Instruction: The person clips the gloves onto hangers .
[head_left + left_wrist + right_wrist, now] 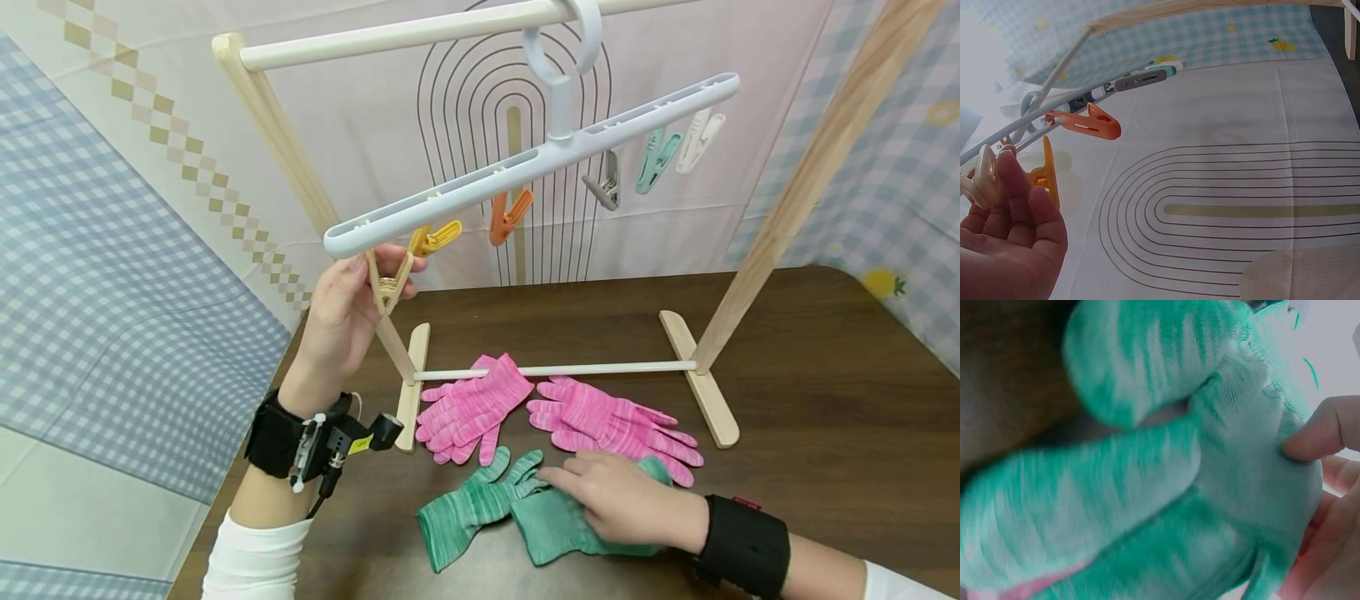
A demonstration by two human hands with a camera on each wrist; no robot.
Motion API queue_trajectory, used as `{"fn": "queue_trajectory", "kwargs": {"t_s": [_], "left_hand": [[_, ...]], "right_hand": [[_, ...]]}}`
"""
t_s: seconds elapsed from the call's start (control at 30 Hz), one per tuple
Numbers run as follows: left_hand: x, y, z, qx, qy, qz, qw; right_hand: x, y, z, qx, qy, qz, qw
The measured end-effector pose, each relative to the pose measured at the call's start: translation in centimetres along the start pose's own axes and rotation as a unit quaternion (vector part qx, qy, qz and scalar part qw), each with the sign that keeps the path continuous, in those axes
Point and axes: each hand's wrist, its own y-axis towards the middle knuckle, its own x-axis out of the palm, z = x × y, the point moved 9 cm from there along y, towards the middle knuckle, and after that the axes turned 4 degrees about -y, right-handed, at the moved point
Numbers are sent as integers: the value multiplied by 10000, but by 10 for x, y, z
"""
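Note:
My left hand (347,304) is raised to the low left end of a pale blue clip hanger (457,196). Its thumb and fingers pinch a cream clothespin (386,293) there; a yellow clothespin (435,239) hangs right beside the fingertips. Lower down, my right hand (626,500) grips a green glove (551,525) over the table, thumb on one face and fingers on the other in the right wrist view. That glove (1241,444) is partly hidden under the hand in the head view. Another green glove (465,512) lies just left of it.
Orange (510,218), grey (606,182), teal (657,161) and white clothespins (701,142) hang along the hanger. It hooks over the white rod (405,37) of a wooden stand (795,208). Pink gloves (480,404) lie by the stand's lower bar (600,369) on the dark table (825,450).

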Motion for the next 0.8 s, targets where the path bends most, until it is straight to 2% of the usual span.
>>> {"fn": "queue_trajectory", "kwargs": {"t_s": [0.47, 0.8], "left_hand": [[0, 0, 0, 6, -2, 10, 10000], [0, 1, -1, 7, 107, 105, 9999]], "right_hand": [[-17, 5, 3, -5, 48, 158, 9999], [-29, 9, 6, 18, 316, 379, 9988]]}}
